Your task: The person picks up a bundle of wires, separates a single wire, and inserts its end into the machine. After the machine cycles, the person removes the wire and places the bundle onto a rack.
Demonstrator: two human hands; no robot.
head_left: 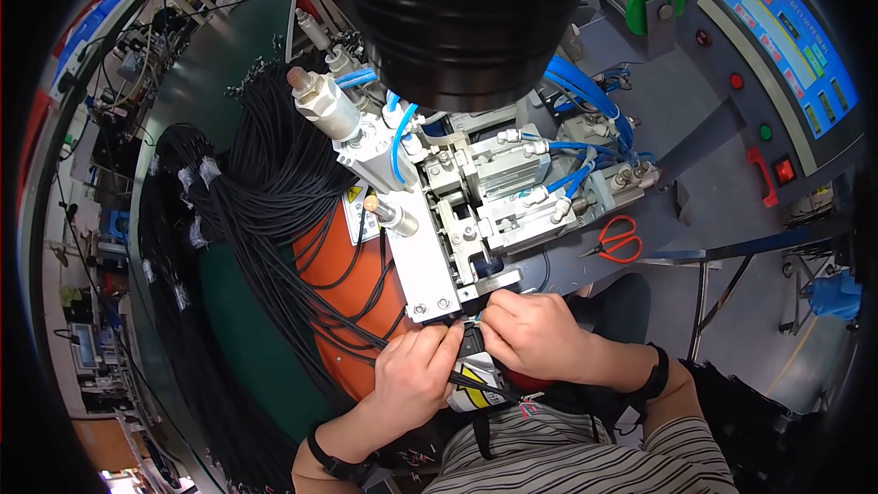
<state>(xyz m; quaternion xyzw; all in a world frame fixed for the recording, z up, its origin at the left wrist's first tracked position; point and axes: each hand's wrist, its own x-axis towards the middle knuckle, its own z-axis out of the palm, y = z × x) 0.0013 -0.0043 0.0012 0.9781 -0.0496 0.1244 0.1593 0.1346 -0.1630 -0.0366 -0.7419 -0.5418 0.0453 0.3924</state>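
My left hand [416,373] is closed at the front end of the metal fixture [416,270], thumb and fingers pressed together around a black cable. Facing it, my right hand [532,334] pinches the thin coloured wires [473,319] that show between my fingertips; the exact grip is partly hidden. Both hands rest close under the fixture's front edge. Beneath them, more black cables [480,386] run toward my body and end in bare coloured strands [529,405]. A yellow and white label [476,395] shows below my hands.
A large bundle of black cables [274,178] lies on the left over an orange surface [370,357] and a green one. A black cylinder [457,18] hangs above the fixture. Red-handled scissors [620,240] lie to the right. A control screen [791,41] stands at far right, with blue air tubes [594,91] nearer.
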